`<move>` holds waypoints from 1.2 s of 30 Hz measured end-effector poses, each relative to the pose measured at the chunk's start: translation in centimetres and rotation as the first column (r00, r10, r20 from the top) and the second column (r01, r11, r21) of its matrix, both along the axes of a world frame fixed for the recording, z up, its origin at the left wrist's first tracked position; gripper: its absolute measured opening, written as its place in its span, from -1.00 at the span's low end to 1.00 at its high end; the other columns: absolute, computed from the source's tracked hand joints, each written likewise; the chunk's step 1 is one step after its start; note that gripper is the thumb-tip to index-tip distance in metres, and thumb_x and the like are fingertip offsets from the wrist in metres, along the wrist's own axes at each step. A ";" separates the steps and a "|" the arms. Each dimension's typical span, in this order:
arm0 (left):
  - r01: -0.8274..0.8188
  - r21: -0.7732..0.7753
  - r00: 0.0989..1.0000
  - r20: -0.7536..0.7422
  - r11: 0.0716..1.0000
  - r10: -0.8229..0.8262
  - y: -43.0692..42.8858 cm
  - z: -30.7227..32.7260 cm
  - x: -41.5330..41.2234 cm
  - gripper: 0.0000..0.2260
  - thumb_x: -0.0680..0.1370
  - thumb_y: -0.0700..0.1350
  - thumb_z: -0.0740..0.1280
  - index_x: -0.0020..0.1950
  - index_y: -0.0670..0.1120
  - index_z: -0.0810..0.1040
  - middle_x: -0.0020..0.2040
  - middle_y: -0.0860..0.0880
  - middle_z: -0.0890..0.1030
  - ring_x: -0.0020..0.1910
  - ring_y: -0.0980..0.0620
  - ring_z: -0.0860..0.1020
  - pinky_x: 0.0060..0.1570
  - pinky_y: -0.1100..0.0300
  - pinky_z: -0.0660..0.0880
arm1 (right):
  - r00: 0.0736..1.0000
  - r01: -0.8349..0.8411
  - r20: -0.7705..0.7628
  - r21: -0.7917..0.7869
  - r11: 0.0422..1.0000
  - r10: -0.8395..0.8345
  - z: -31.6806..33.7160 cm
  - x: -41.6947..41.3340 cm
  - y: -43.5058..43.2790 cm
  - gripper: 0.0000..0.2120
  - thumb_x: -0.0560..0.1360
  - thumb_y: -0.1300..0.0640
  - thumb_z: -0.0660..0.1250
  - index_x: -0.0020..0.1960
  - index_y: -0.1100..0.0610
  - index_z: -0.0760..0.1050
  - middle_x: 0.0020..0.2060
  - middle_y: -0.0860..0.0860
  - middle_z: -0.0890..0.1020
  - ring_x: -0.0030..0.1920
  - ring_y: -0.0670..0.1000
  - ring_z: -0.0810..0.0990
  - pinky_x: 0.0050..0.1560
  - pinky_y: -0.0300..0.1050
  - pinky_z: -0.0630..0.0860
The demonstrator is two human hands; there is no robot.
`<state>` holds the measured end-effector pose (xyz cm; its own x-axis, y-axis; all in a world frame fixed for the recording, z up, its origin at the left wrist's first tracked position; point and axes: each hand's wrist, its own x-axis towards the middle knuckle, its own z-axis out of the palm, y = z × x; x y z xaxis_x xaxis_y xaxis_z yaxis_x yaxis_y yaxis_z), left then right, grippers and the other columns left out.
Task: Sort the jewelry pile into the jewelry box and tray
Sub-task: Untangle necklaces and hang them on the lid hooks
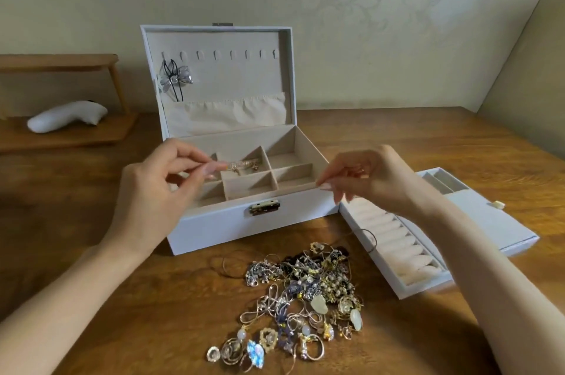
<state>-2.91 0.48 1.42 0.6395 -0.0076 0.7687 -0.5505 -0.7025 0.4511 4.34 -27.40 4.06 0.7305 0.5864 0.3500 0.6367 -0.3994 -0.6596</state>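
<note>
The white jewelry box (232,223) stands open at mid-table, its beige compartments facing me. A black cord with a silver flower pendant (175,78) hangs from a hook in the lid. My left hand (159,185) hovers over the box's left side, thumb and forefinger pinched on the end of a sparkly gold bracelet (244,165) that reaches into the middle back compartment. My right hand (373,182) is above the box's front right corner, fingertips pinched together with nothing visible between them. The tangled jewelry pile (305,295) lies on the table in front of the box. The white tray (470,222) with ring rolls sits to the right.
The wooden table (122,298) runs to the wall behind. A low wooden shelf (61,133) at the back left holds a white curved object (65,119). A thin loop of chain (368,237) lies between pile and tray.
</note>
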 end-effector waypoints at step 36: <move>0.288 0.198 0.931 -0.287 0.937 -0.225 -3.3 -0.7 -2.0 -0.77 0.45 0.14 0.33 -0.03 0.01 0.54 -0.27 0.13 0.58 -0.37 0.14 0.49 -0.38 0.47 0.36 | 0.882 -0.182 -0.273 0.557 0.810 0.385 -1.8 -3.2 4.2 -0.88 0.59 0.16 0.08 -0.06 0.21 0.21 -0.32 0.27 0.65 -0.44 0.25 0.60 -0.43 -0.04 0.55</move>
